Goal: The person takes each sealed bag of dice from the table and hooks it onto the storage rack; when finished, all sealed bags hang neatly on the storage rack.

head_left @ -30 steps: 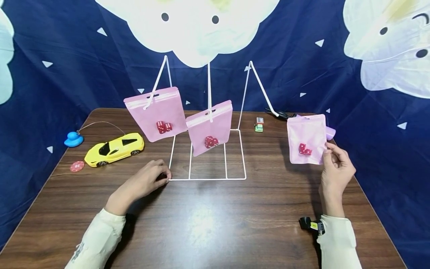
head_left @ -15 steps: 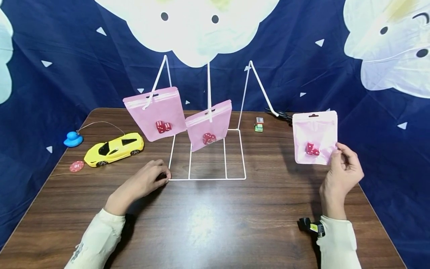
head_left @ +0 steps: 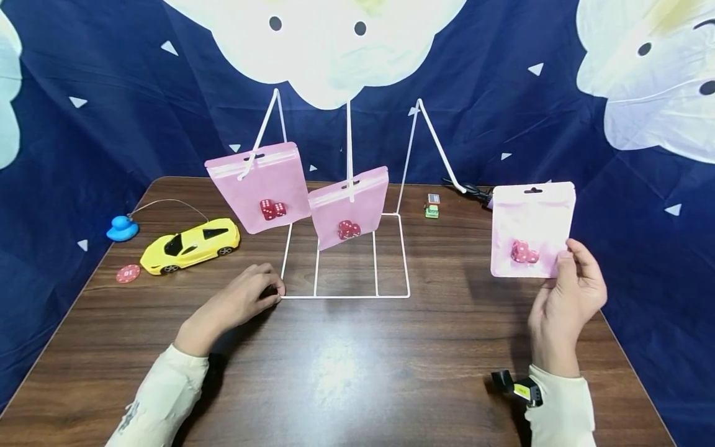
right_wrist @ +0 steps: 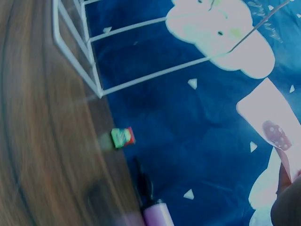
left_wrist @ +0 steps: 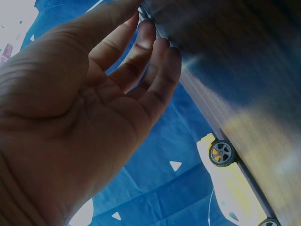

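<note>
At the right in the head view, my right hand [head_left: 571, 304] pinches the lower right edge of a pink zip bag [head_left: 530, 214], held upright above the table. Red dice [head_left: 524, 252] show through it. My left hand [head_left: 240, 304] holds the front left corner of a white wire rack [head_left: 346, 297] with thumb and fingertips. Two more pink bags with red dice hang from the rack: one bag [head_left: 268, 180] on the left hook, another bag [head_left: 357, 202] on the middle hook. The right hook [head_left: 441, 146] carries no bag. In the right wrist view the held bag [right_wrist: 268, 106] is partly cut off.
Left of the rack are a yellow toy car [head_left: 190, 246], a blue duck [head_left: 122, 229] with a cord and a red chip [head_left: 128, 274]. Behind, small green and red items [head_left: 432, 211] lie near a black cable with a purple handle [right_wrist: 157, 214]. A blue cloud-patterned cloth [head_left: 486, 93] hangs behind.
My right hand has moved the pink bag right and closer, turning it to face the camera more squarely. The middle hanging bag has swung slightly. My left hand stays at the rack's corner.
</note>
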The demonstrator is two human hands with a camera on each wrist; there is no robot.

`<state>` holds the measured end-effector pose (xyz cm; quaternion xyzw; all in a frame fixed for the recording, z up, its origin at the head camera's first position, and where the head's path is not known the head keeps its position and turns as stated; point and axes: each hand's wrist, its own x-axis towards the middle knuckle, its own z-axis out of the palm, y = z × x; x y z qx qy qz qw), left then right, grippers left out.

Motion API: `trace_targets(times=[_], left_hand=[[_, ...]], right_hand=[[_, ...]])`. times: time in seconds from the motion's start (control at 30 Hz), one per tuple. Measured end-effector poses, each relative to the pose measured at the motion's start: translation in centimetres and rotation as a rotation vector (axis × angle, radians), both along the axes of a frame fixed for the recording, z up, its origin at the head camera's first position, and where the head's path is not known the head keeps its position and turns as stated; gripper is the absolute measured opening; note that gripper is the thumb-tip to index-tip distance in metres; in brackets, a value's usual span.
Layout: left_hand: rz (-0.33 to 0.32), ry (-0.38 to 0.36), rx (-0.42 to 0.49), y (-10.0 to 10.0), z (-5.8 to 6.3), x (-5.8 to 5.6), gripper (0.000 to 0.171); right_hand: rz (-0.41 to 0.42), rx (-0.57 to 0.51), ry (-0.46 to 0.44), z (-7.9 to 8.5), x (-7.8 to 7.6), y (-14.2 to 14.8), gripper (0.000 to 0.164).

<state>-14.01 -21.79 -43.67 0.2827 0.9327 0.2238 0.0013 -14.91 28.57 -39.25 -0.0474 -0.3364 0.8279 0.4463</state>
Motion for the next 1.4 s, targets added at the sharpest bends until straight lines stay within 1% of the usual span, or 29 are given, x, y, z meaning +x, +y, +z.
trace_targets(times=[0.23,0.37,0.53,0.77,0.87,1.0,1.13,1.23,1.4], left_hand=[[0.005,0.001,0.002,0.0,0.1,0.0,0.012],[-0.002,0.009,0.006,0.0,0.0,0.0,0.012],[-0.002,-0.005,0.005,0.0,-0.1,-0.1,0.011],[0.000,0.002,0.003,-0.1,0.3,-0.2,0.012],[0.001,-0.008,0.001,0.0,0.4,-0.2,0.013],[-0.003,-0.006,0.006,0.1,0.4,-0.2,0.013],[-0.010,0.010,0.005,0.1,0.3,-0.1,0.016],[-0.007,0.000,0.002,0.1,0.3,0.0,0.016],[0.003,-0.021,-0.003,0.2,0.2,-0.1,0.015]], right_hand=[[0.026,-0.083,0.068,1.2,0.7,-1.1,0.019],[0.028,-0.112,0.089,1.6,0.8,-1.3,0.019],[0.049,-0.136,0.106,2.0,1.3,-1.7,0.019],[0.104,-0.162,0.151,2.9,2.0,-3.0,0.018],[0.119,-0.179,0.168,3.1,2.3,-3.4,0.018],[0.127,-0.180,0.161,3.4,2.7,-4.0,0.017],[0.163,-0.211,0.152,3.7,3.1,-4.6,0.018],[0.197,-0.244,0.153,3.8,3.4,-5.0,0.019],[0.243,-0.226,0.140,3.8,3.8,-6.2,0.018]])
